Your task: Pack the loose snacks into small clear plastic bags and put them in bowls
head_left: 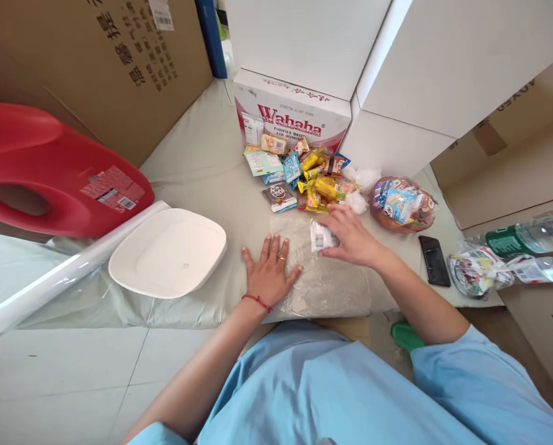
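My left hand (268,277) lies flat with fingers spread, touching the left edge of a clear plastic bag (325,289) that is laid out on the covered table. Over the bag's upper part, my right hand (353,235) is closed on a small white packet (320,237) with a barcode. Just beyond it is a heap of wrapped snacks (325,185) in yellow, blue and red packaging. A dark snack packet (280,196) rests at the heap's near left. To the left of my left hand stands a white dish (169,252) with nothing in it.
A Wahaha carton (292,111) backs the snacks. On the left are a red jug (58,173) and a clear film roll (81,266). Rightward are a bowl of packets (402,205), a phone (435,261) and plastic bottles (536,238). Large cardboard boxes (72,68) flank the table.
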A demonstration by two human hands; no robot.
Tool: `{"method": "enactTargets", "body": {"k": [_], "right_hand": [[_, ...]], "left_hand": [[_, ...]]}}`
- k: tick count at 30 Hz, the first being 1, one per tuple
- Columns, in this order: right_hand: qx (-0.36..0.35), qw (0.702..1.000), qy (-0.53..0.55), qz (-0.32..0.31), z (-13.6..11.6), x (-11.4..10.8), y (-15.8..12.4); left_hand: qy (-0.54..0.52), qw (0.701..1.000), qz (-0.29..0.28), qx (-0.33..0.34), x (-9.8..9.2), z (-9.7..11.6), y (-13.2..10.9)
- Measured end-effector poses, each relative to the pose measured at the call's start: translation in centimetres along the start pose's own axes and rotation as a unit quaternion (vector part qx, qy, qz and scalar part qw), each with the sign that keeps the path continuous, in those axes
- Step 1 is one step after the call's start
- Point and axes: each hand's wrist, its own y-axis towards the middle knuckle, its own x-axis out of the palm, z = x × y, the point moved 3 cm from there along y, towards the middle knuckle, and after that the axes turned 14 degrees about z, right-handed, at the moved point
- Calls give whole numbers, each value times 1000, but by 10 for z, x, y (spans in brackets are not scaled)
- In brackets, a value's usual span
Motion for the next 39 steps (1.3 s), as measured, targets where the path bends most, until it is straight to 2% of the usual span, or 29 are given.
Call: {"method": "enactTargets", "body": {"k": [3, 6, 8, 10, 12, 14, 15, 16, 17, 19, 21, 23, 25, 27, 30, 32, 34, 37, 39], "right_hand": [[26, 999, 17, -41, -16, 23, -41], [48, 995, 17, -81, -25, 52, -57], [59, 994, 30, -83, -25, 59, -63], [60, 995, 55, -49, -23, 51, -73], [48, 994, 95, 4, -21, 33, -92], [30, 989, 140, 41, -23, 16, -118], [23, 986, 156, 47, -25, 11, -134], [18, 985, 163, 45, -28, 9, -150], [16, 986, 162, 34, -31, 10, -166], [23, 989, 144, 14, -36, 19, -195], [42, 990, 133, 23, -37, 29, -215], [58, 986, 150, 52, -34, 34, -223], [64, 978, 190, 61, -28, 31, -219], [73, 970, 229, 39, -20, 21, -205], [97, 966, 239, 4, -1, 3, -172], [119, 972, 204, 2, 16, -3, -145], [147, 979, 141, -8, 34, -1, -117], [178, 978, 9, -106, 52, 11, -84], [167, 967, -65, -179, 57, 15, -68]], "left_hand": [[11, 1000, 0, -12, -1, 1, -3], [14, 1000, 5, -27, -2, 0, -4], [10, 999, 22, -37, -3, -2, -6], [2, 997, 61, -40, -6, -6, -11], [-5, 992, 124, -26, -10, -10, -19], [-17, 981, 191, 23, -16, -14, -28], [-32, 975, 208, 65, -18, -16, -32], [-55, 970, 204, 117, -20, -17, -35], [-86, 965, 177, 172, -20, -18, -39], [-148, 952, 81, 256, -21, -21, -45], [-178, 942, -5, 285, -22, -26, -51], [-181, 943, -50, 276, -25, -31, -54], [-192, 946, -77, 249, -30, -35, -55], [-223, 950, -98, 196, -35, -37, -50], [-282, 950, -104, 88, -40, -40, -25], [-286, 955, -79, 23, -39, -41, 1], [-236, 971, -39, -15, -34, -41, 28], [-125, 992, -13, -17, -21, -39, 57], [-88, 996, 11, -21, -16, -40, 62]]}}
